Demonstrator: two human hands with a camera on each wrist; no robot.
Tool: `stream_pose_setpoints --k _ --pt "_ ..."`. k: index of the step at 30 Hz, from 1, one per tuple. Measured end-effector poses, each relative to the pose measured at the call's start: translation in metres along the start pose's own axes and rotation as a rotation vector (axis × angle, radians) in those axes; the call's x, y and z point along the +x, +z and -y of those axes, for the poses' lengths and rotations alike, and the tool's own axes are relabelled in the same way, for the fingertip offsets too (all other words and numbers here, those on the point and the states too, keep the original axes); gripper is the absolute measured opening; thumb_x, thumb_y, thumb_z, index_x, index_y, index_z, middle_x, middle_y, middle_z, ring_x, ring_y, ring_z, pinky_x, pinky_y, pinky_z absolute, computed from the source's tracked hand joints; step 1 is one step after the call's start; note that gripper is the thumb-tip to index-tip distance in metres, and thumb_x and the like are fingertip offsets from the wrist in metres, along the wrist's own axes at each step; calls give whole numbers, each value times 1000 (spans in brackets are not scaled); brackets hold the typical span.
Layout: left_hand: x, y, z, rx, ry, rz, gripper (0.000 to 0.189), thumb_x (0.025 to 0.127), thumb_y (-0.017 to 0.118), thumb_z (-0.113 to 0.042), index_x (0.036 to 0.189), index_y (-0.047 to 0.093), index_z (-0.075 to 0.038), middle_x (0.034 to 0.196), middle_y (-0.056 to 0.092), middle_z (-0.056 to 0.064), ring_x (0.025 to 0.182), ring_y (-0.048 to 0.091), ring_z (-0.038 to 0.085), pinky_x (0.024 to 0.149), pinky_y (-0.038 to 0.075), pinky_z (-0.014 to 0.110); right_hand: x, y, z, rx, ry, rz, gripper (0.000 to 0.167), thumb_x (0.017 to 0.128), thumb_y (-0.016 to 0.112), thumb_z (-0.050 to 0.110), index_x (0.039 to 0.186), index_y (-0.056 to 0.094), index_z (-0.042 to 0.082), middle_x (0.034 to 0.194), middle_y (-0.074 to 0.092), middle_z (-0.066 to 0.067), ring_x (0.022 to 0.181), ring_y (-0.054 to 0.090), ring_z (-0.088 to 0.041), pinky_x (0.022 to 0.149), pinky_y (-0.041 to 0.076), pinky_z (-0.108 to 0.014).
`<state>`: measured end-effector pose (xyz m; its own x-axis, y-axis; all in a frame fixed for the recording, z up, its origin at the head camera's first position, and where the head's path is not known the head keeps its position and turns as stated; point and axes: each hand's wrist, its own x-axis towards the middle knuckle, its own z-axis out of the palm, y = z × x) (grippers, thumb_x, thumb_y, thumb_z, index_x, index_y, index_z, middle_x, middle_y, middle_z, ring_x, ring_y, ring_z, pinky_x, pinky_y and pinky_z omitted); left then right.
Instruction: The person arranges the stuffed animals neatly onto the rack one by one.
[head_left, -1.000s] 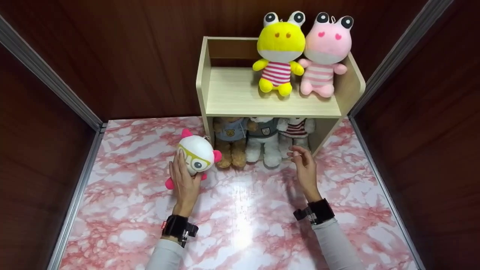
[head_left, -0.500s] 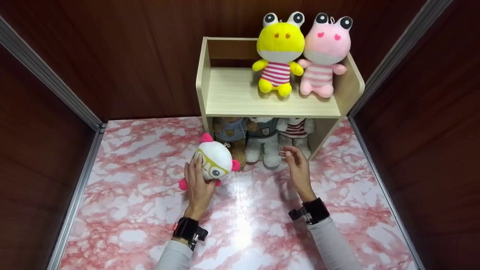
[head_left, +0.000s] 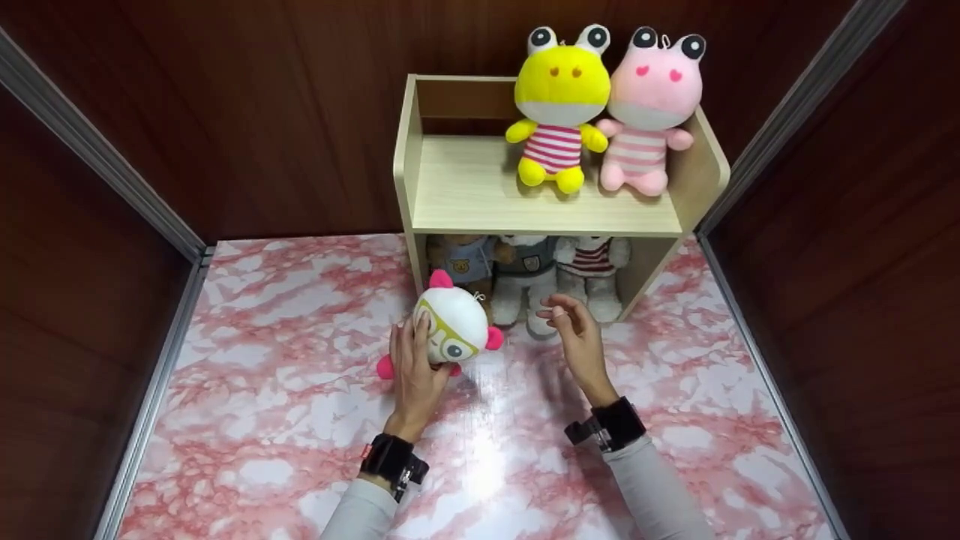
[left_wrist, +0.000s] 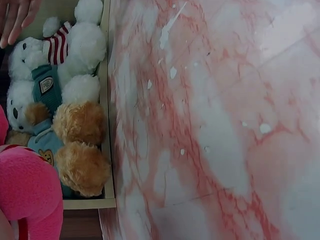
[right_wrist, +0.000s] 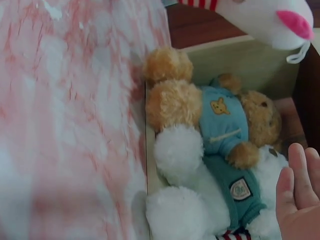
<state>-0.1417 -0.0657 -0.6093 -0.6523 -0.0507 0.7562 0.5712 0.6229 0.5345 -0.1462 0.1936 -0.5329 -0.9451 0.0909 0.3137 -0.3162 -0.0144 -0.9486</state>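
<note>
My left hand (head_left: 416,367) grips a white plush panda (head_left: 459,319) with pink ears and yellow glasses, tilted above the floor before the shelf's left side. Its pink lower part (left_wrist: 30,185) fills the corner of the left wrist view. To its right, my right hand (head_left: 581,345) hovers with loosely bent fingers and holds nothing. Behind the hands, a brown teddy bear (right_wrist: 175,105) in a blue top, a white bear in a green top (right_wrist: 222,190) and a white bear in a red-striped top (left_wrist: 82,42) stand in the lower compartment.
A pale wooden shelf unit (head_left: 465,187) stands against the back wall. On its upper level, a yellow frog plush (head_left: 562,82) and a pink frog plush (head_left: 652,97) sit side by side at the right. Dark wooden walls (head_left: 75,300) enclose the pink marbled floor (head_left: 262,420).
My left hand has carried the plush panda to the right, in front of the brown teddy bear. My right hand has shifted left, narrowing the gap between the hands.
</note>
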Motion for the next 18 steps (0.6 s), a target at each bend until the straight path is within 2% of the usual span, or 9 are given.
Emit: stream_pose_setpoints --k 4,11,15,18 --pt "-1 5 -3 -10 23 3 109 57 96 -4 153 42 -3 147 47 31 134 47 48 118 22 66 -2 10 2 16 29 34 30 108 46 0 132 51 -19 127 59 -40 106 71 -34 96 56 -38" --pt "-3 11 -7 -10 43 12 110 57 96 -5 153 42 -3 147 46 32 135 47 48 116 24 68 -6 25 -9 22 110 143 35 109 46 2 137 50 -19 130 62 -35 115 65 -47 106 49 -49" --pt "-3 14 -10 6 53 33 112 57 97 -9 155 41 -5 148 46 31 136 47 46 116 25 68 -8 32 -21 -40 173 168 38 109 51 8 141 53 -12 136 62 -27 123 63 -38 109 47 -42" --pt "-5 17 -13 28 62 44 114 56 98 -9 154 41 -6 148 46 31 136 47 46 115 26 68 -9 37 -23 -100 195 194 41 107 56 12 143 56 -7 138 63 -22 123 62 -32 102 52 -37"
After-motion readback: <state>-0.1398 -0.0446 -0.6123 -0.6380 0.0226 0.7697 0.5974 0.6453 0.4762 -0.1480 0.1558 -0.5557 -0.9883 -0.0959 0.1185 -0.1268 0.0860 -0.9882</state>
